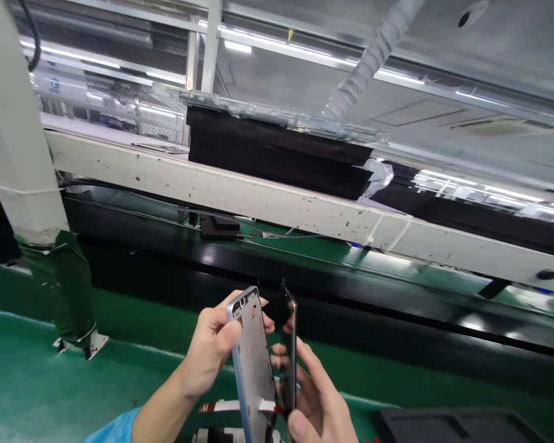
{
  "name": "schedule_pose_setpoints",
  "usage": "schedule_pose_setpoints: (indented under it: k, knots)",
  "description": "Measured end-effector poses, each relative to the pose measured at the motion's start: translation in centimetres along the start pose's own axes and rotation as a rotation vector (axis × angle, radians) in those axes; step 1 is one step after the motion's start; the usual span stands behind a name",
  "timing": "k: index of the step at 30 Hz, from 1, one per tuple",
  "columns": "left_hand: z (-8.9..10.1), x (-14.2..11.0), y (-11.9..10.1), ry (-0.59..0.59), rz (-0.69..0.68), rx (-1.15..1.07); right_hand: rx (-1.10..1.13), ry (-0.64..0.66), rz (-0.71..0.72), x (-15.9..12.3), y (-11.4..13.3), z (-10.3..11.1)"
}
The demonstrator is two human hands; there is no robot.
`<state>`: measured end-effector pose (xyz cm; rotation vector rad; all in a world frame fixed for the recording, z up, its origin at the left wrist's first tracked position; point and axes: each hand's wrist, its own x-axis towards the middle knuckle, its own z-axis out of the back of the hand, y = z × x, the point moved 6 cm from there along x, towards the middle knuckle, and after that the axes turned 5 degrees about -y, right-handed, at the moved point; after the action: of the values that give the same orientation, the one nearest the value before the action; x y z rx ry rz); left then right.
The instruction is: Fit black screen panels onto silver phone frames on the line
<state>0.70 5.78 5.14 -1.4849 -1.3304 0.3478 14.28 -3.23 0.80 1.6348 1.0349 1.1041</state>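
Note:
My left hand grips a phone frame by its upper edge, thumb on the near side and fingertips round the far side. The frame has a blue-grey rim and a silvery inner face with small cut-outs. Held upright just to its right is a thin black phone screen, glossy and seen nearly edge-on. My right hand pinches the screen from the right. A gap separates the two parts at the top. Near the bottom, a flex cable with a white piece lies between them.
A black tray sits at the lower right. Beyond my hands runs a long black surface under a chipped white beam. A white post, wrapped in green below, stands at the left. Below the frame is a partly hidden white-and-dark object.

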Motion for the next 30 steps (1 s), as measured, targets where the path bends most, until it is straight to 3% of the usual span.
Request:
schedule_pose_setpoints:
  k: [18, 25, 30]
  knots:
    - [-0.2, 0.1, 0.6, 0.026, -0.056, 0.029, 0.026, 0.065, 0.024, 0.3, 0.0, -0.5]
    - [-0.2, -0.1, 1.1, 0.037, -0.012, 0.037, 0.023, 0.006, 0.049, 0.5, -0.6, -0.3]
    - [0.2, 0.1, 1.3, -0.03, 0.011, 0.016, 0.007, -0.015, 0.027, 0.5, -0.5, 0.5]
